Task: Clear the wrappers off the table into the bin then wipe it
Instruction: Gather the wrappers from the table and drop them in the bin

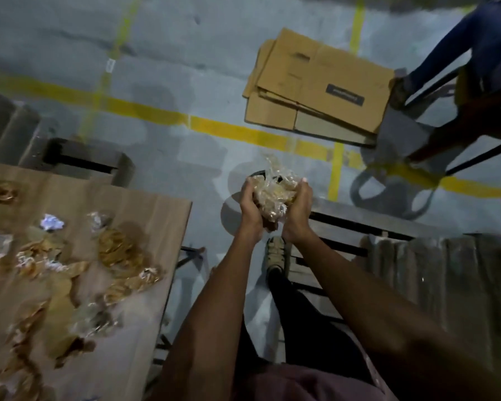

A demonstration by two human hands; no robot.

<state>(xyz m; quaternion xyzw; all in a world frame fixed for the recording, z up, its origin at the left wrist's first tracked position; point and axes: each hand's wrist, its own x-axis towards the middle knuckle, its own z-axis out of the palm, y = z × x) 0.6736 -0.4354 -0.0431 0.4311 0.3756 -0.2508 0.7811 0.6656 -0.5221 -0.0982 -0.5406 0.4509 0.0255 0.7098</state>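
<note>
Both hands, left hand (250,202) and right hand (298,211), were cupped together around a crumpled bundle of clear and golden plastic wrappers (274,195), pressing it from either side. They held it above a round dark-rimmed bin (233,204) on the grey floor, well to the right of the brown paper-covered table (145,227). More crinkled wrappers (119,251) lay scattered over that table, along with a small white paper wad (51,222). Beyond the table's far right corner, flattened tan cardboard boxes (315,88) lay on the floor.
</note>
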